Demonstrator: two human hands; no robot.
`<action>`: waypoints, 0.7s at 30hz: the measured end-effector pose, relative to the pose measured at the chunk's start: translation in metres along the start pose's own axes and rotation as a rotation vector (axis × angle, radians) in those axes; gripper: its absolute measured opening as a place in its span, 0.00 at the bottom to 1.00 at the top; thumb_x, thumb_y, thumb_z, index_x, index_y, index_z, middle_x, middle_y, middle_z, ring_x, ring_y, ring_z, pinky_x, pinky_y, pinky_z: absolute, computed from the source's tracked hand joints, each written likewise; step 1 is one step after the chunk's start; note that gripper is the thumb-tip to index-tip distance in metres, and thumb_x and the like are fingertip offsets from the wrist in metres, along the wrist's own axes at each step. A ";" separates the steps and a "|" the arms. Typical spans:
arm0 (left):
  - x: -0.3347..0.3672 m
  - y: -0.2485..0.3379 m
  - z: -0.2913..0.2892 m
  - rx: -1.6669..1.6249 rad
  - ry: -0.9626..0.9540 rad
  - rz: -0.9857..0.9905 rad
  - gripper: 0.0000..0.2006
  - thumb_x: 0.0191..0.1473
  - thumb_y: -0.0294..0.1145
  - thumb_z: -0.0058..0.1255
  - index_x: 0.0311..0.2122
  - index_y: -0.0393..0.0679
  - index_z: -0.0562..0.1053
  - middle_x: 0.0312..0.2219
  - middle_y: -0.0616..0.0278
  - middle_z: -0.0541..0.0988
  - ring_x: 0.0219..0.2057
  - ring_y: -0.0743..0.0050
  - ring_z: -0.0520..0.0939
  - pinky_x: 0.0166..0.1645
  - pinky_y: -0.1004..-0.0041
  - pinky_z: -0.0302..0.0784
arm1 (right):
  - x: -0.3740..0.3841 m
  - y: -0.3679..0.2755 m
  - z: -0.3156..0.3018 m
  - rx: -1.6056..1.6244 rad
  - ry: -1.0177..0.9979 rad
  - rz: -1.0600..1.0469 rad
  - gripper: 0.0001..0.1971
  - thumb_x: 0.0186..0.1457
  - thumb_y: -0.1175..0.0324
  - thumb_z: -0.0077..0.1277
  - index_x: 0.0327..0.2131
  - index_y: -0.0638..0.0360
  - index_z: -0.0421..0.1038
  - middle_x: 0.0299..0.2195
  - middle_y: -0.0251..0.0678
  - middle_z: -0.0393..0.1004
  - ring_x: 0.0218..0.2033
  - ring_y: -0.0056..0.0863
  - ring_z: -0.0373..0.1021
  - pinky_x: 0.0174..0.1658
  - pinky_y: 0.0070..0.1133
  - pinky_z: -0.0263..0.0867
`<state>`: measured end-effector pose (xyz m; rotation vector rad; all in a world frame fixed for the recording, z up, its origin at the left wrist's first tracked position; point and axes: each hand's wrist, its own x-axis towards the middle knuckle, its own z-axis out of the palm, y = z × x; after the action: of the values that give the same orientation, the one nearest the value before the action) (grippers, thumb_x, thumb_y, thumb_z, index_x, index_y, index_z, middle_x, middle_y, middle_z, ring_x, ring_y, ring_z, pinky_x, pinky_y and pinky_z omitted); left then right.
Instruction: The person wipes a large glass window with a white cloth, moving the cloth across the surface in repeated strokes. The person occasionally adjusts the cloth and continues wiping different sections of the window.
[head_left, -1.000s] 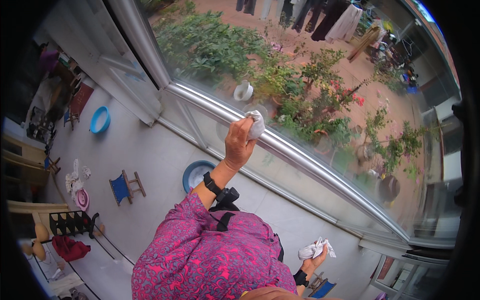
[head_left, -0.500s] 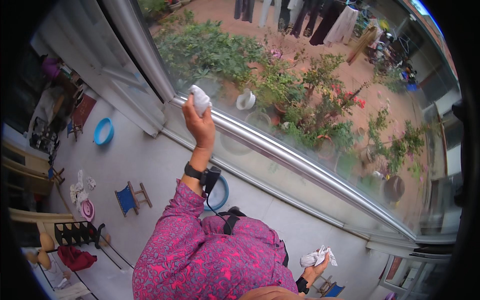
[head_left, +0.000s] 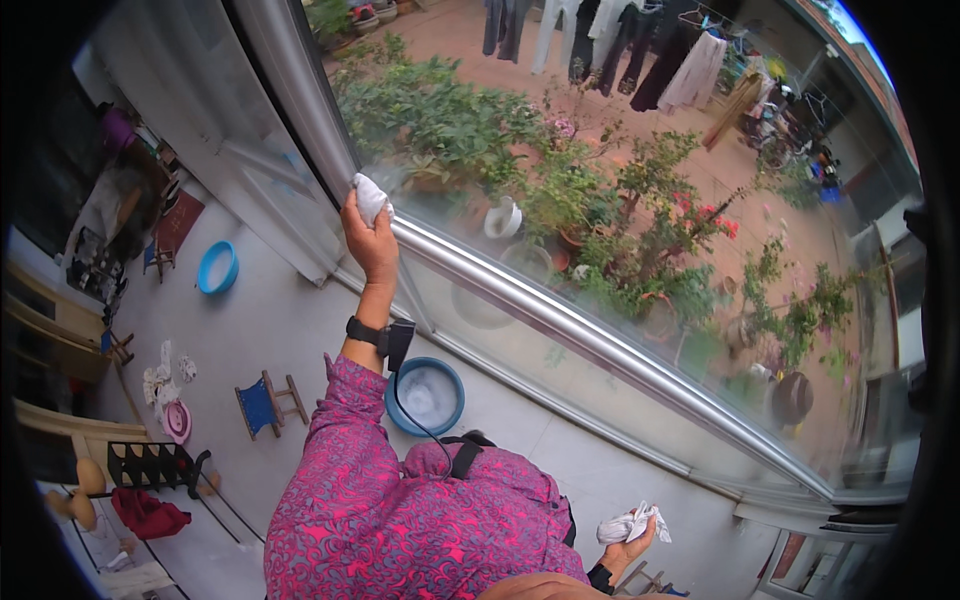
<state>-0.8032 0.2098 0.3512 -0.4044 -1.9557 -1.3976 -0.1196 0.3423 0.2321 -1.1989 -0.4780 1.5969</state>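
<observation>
My left hand (head_left: 371, 243) is raised to the window and closed round a folded white cloth (head_left: 372, 198). The cloth is pressed to the lower left corner of the large glass pane (head_left: 450, 130), beside the upright metal frame and just above the silver rail (head_left: 560, 310). Low on the right, my right hand (head_left: 628, 553) grips a second, crumpled white cloth (head_left: 622, 526), held away from the glass. A cloudy patch shows on the pane near the left cloth.
On the grey floor by my feet stands a blue basin (head_left: 425, 397) with whitish water. Further left are a blue folding stool (head_left: 270, 404), another blue basin (head_left: 217, 267), a pink basin (head_left: 177, 421) and a black rack (head_left: 150, 466). Potted plants (head_left: 640, 240) stand outside the glass.
My left hand with its cloth has moved left along the bottom of the pane, into the corner by the upright frame. The right hand stays low, still holding its cloth.
</observation>
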 end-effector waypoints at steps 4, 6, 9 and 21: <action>-0.046 0.070 0.012 -0.085 -0.028 0.081 0.30 0.49 0.20 0.58 0.60 0.38 0.66 0.47 0.48 0.73 0.49 0.45 0.74 0.53 0.57 0.71 | -0.003 -0.002 -0.010 -0.006 0.074 0.008 0.20 0.62 0.59 0.52 0.55 0.56 0.70 0.38 0.32 0.77 0.33 0.24 0.73 0.36 0.23 0.71; -0.077 0.113 0.006 -0.122 -0.151 0.326 0.31 0.46 0.19 0.59 0.59 0.39 0.68 0.50 0.47 0.74 0.50 0.45 0.74 0.55 0.56 0.70 | -0.002 -0.004 -0.005 -0.007 0.082 -0.001 0.20 0.62 0.60 0.52 0.54 0.56 0.70 0.37 0.33 0.77 0.33 0.24 0.73 0.36 0.24 0.71; -0.096 0.143 -0.004 -0.357 -0.408 0.505 0.31 0.42 0.17 0.57 0.56 0.41 0.72 0.48 0.50 0.75 0.49 0.48 0.77 0.55 0.59 0.73 | 0.003 -0.004 0.012 -0.040 0.036 0.020 0.20 0.61 0.59 0.52 0.54 0.56 0.71 0.38 0.33 0.77 0.33 0.24 0.73 0.36 0.24 0.71; 0.018 0.035 0.003 -0.057 0.066 0.050 0.28 0.51 0.22 0.58 0.59 0.39 0.67 0.46 0.51 0.73 0.47 0.50 0.77 0.51 0.59 0.74 | -0.009 0.004 0.001 -0.009 0.071 -0.024 0.20 0.62 0.60 0.51 0.55 0.55 0.70 0.38 0.33 0.77 0.32 0.24 0.73 0.35 0.23 0.71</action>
<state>-0.7956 0.2236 0.3873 -0.4255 -1.8441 -1.4202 -0.1228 0.3331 0.2339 -1.2478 -0.4532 1.5282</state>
